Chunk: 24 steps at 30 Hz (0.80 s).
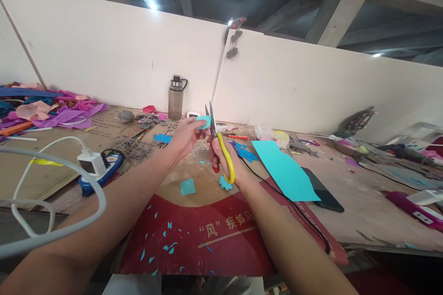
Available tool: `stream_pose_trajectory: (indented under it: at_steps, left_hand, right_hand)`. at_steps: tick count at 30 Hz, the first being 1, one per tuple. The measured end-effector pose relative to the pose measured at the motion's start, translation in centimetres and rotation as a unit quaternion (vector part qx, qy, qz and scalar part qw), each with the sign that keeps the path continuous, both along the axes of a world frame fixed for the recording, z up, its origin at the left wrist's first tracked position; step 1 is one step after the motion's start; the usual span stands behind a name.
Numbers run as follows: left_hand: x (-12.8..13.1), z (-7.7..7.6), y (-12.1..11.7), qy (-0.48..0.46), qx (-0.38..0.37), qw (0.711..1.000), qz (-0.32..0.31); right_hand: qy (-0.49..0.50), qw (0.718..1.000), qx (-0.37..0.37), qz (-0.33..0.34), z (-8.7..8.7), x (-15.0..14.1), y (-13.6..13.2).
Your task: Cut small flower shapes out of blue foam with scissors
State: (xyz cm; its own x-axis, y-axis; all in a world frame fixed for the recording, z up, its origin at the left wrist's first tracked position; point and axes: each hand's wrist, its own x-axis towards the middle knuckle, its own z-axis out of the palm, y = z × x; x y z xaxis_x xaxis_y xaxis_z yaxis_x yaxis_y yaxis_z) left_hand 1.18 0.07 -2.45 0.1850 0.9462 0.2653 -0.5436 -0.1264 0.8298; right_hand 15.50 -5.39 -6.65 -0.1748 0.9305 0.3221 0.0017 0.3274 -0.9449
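Observation:
My left hand [188,136] pinches a small turquoise paper piece [204,122] above the middle of the work surface. Close against it on the right, my right hand [221,152] grips scissors [225,159] with yellow handles. Their blades point up, slightly parted, beside the paper's right edge. Below the hands lie a loose turquoise paper square [188,187] and a scalloped turquoise cutout [225,183]. To the right, a large turquoise sheet [285,173] partly covers a dark phone-like slab [325,191]. Blue cutouts [246,152] rest behind my right hand.
Tiny turquoise scraps [169,248] dot a red board [194,226] at the front edge. A bottle [176,99] stands by the white partition [121,55]. At left are crepe paper scraps [65,110], a blue power strip [104,173] and a looping white cable [100,212]. A black cord [290,203] crosses the right side.

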Motion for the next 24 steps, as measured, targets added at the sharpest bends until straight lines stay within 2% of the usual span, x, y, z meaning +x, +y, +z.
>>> stream_pose_trajectory:
  at_steps: [13,24]
  left_hand:
    - [0.27,-0.38,-0.49,-0.011,0.008,1.0,0.015]
    - [0.25,-0.63,-0.27,-0.009,0.011,1.0,0.01]
  right_hand:
    - [-0.034,0.999,0.006,-0.014,0.43,-0.02,-0.53]
    - [-0.021,0.999,-0.008,-0.024,0.32,-0.02,-0.5]
